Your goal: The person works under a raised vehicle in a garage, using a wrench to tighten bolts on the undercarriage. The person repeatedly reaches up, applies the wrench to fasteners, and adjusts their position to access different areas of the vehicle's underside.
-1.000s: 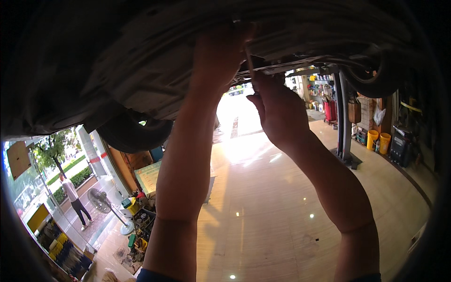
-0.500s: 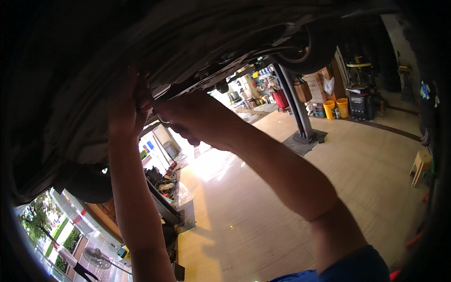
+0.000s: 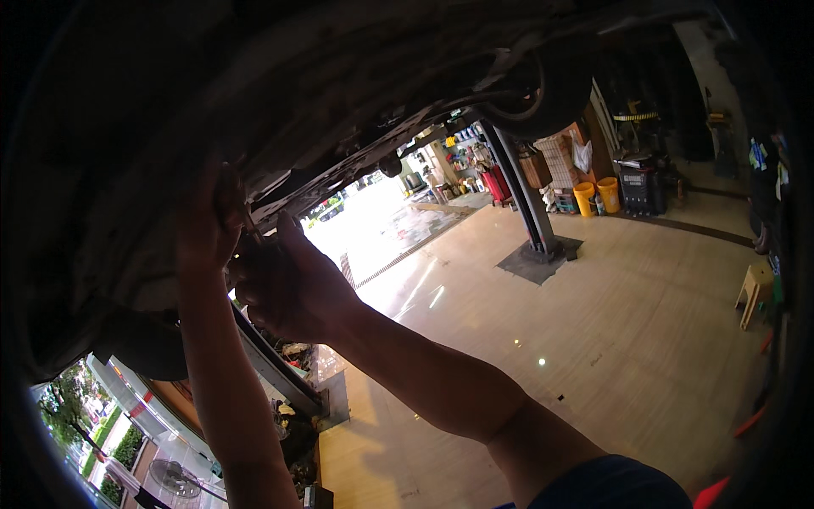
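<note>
Overhead is the dark underside of a raised car (image 3: 339, 85). My left hand (image 3: 208, 225) reaches up against it, fingers curled in deep shadow; what they hold, if anything, is hidden. Just right of it and slightly lower, my right hand (image 3: 292, 284) is closed in a fist with the thumb up. From that fist a thin tool shaft (image 3: 252, 222) points up toward the left fingers. The tool's handle is covered by the hand, and its kind is too dark to make out.
A lift post (image 3: 519, 191) stands on the tiled floor (image 3: 526, 339) beyond my right arm; another post (image 3: 275, 365) is by my left forearm. Yellow buckets (image 3: 596, 198), a stool (image 3: 753, 293) and stocked shelves (image 3: 466, 153) are further off. A fan (image 3: 174, 478) stands lower left.
My right hand has moved left and down, and its thumb now points up. The left hand has shifted slightly left and down. The whole view has shifted a little.
</note>
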A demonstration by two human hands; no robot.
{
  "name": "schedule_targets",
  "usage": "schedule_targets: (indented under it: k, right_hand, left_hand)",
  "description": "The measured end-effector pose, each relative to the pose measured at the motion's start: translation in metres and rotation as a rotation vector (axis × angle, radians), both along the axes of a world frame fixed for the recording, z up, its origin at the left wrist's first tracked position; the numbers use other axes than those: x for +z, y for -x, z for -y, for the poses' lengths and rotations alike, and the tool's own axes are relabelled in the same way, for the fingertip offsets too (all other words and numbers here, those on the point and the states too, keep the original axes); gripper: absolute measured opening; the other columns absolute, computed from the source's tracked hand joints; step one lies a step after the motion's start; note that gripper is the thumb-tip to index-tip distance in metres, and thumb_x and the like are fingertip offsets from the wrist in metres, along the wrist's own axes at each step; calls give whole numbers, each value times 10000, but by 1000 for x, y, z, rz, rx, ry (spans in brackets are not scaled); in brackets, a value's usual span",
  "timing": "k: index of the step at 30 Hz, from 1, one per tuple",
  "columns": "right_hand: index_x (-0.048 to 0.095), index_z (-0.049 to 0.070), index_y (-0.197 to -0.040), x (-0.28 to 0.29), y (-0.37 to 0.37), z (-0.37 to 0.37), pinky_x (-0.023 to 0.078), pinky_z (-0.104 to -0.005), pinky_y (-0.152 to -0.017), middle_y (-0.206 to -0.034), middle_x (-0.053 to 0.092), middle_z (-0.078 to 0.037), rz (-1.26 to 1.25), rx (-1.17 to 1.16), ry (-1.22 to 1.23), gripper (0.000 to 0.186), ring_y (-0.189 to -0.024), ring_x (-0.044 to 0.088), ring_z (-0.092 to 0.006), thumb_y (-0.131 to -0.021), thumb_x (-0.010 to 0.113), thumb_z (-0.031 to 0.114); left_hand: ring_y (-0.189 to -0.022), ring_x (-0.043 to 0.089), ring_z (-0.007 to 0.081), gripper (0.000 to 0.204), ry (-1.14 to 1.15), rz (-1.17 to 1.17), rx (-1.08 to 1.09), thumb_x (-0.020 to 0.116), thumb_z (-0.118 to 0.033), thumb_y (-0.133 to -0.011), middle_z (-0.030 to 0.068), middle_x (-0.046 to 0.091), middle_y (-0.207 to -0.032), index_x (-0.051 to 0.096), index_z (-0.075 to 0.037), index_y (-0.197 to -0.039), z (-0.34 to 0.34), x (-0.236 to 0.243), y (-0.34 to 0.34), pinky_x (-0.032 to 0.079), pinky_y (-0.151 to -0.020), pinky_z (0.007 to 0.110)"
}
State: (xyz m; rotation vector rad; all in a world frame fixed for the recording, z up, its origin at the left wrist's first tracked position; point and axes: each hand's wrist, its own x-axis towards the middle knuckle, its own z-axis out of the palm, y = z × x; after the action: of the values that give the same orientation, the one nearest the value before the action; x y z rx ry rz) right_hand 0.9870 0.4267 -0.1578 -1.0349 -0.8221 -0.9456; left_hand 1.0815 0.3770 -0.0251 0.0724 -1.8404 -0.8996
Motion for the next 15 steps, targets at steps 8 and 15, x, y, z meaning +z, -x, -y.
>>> schedule_targets:
  k: [8,15]
  right_hand:
    - [552,101,-1082,4,-12,7,496,-311,-585,-919,646,-56,125,-427,-51,236,-764,633,-141,-981,538,314]
    - [475,32,-1035,7,-5,42,482,-421,-620,-815,539,-171,139,-2412,240,207,-721,576,-347,-885,605,92]
  left_hand:
    - [-459,357,33,238,116,-209,121,518,-336,-991,-68,420,-604,587,-111,-956,-41,-28,25,278,-407,183]
    - [-418,324,22,173,185,9,154,651,-274,-923,-86,390,-536,626,-103,-925,-22,-1,-6,228,-400,183]
